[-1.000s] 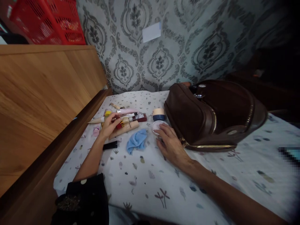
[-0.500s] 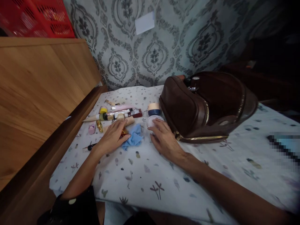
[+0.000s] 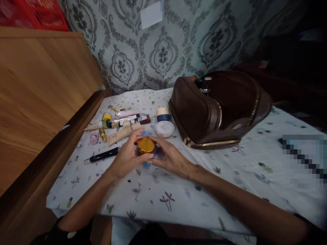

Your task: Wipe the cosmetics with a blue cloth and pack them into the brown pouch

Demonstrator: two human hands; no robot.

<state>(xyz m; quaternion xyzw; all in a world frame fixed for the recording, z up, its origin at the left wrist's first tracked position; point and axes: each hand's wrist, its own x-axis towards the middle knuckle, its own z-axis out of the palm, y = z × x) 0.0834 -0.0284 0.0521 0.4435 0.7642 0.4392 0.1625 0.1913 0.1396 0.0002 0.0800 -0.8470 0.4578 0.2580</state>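
Observation:
A small dark red jar with a gold lid [image 3: 145,145] sits between both my hands, over a blue cloth [image 3: 146,164] that shows just under it. My left hand [image 3: 127,156] curls round the jar's left side. My right hand [image 3: 170,157] curls round its right side, fingertips on the lid's edge. Just behind lie a flat round clear-lidded compact [image 3: 165,128], a cream-capped blue jar [image 3: 163,114] and a row of tubes and pencils [image 3: 120,124]. A black mascara-like stick [image 3: 103,155] lies left of my left hand.
A brown leather bag with gold zips [image 3: 217,109] lies on its side at the right of the patterned sheet [image 3: 230,177]. A wooden headboard [image 3: 43,95] runs along the left. Patterned wallpaper [image 3: 163,51] stands behind, a red crate [image 3: 33,13] at top left.
My left hand left the tubes, came down to the blue cloth and now holds a gold-lidded jar. My right hand moved off the round compact to the jar. The view drifted left.

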